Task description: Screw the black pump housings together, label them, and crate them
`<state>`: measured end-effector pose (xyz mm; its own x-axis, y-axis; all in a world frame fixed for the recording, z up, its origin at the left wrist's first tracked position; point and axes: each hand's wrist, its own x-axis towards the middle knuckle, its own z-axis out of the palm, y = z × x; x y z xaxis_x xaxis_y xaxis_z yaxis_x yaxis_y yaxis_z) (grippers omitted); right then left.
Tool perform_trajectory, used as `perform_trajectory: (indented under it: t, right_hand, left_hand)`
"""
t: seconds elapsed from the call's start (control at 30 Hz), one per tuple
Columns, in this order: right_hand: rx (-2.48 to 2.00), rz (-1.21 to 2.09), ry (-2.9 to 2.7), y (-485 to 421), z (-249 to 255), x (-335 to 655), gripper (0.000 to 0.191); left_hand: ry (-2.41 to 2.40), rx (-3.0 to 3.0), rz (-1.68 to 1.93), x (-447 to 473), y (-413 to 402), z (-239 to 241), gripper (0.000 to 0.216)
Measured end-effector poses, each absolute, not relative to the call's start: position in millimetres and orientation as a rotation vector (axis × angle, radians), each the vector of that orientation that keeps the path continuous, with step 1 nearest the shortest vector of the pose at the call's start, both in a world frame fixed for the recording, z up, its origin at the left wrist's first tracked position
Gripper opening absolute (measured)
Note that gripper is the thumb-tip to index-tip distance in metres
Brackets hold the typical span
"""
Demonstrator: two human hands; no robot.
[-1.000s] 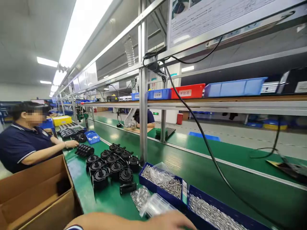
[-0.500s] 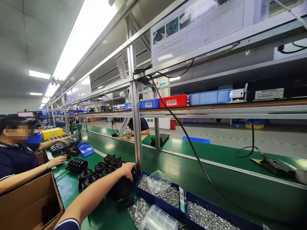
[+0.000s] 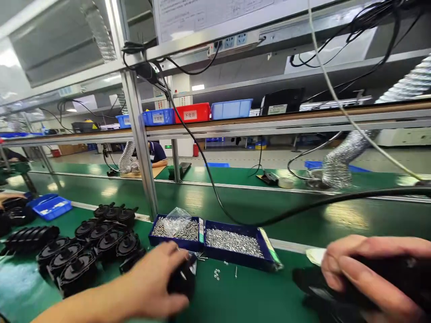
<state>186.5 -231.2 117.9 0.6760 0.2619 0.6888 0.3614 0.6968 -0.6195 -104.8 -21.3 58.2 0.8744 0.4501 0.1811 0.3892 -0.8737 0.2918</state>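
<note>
My left hand (image 3: 153,282) lies low on the green bench, fingers curled round a black round part (image 3: 182,280) in front of the screw trays. My right hand (image 3: 367,273) is at the lower right, wrapped round the black body of a power tool (image 3: 397,276) whose thick black cable (image 3: 303,208) runs off to the right. Several more black round parts (image 3: 97,244) stand in a cluster to the left of my left hand. Two dark blue trays of small silver screws (image 3: 232,242) sit just beyond my hands.
A metal post (image 3: 139,139) rises behind the screw trays. A shelf above holds blue and red bins (image 3: 191,113). A green conveyor belt (image 3: 235,204) runs past. A silver flexible duct (image 3: 340,163) hangs at right. Loose screws (image 3: 217,272) lie on the bench. A seated person (image 3: 155,154) works far off.
The view swung right and down. My left hand drew back from the cluster with one black part. My right hand came into view gripping the tool. The neighbour on the left dropped mostly out of view.
</note>
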Motion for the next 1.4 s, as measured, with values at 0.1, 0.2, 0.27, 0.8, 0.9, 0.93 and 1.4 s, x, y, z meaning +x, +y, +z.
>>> perform_trajectory:
  t: [0.1, 0.2, 0.27, 0.8, 0.9, 0.93, 1.4]
  right_hand:
    - [-0.926, -0.094, -1.011, -233, 126, 181, 0.021]
    - [-0.954, -0.14, -1.071, -236, 131, 174, 0.021]
    - [-0.995, -0.163, -1.092, -240, 132, 172, 0.022]
    - [-0.949, -0.236, -1.135, -223, 129, 152, 0.016]
    - [-0.957, -0.173, -1.174, -221, 126, 154, 0.016]
    - [-0.961, -0.146, -1.188, -220, 124, 153, 0.016]
    - [-0.992, 0.022, -1.28, -209, 107, 141, 0.016]
  left_hand:
    - [0.414, 2.91, -0.033, -48, -66, 1, 0.041]
    - [0.445, 2.929, -0.155, -5, -91, -25, 0.037]
    - [0.421, 2.901, -0.197, 4, -94, -17, 0.038]
    - [0.571, 2.821, 0.126, 30, -11, -53, 0.026]
    - [0.573, 2.853, 0.053, 32, -20, -50, 0.021]
    - [0.561, 2.878, 0.022, 33, -23, -48, 0.019]
    - [0.488, 1.874, -0.555, 28, -35, -44, 0.008]
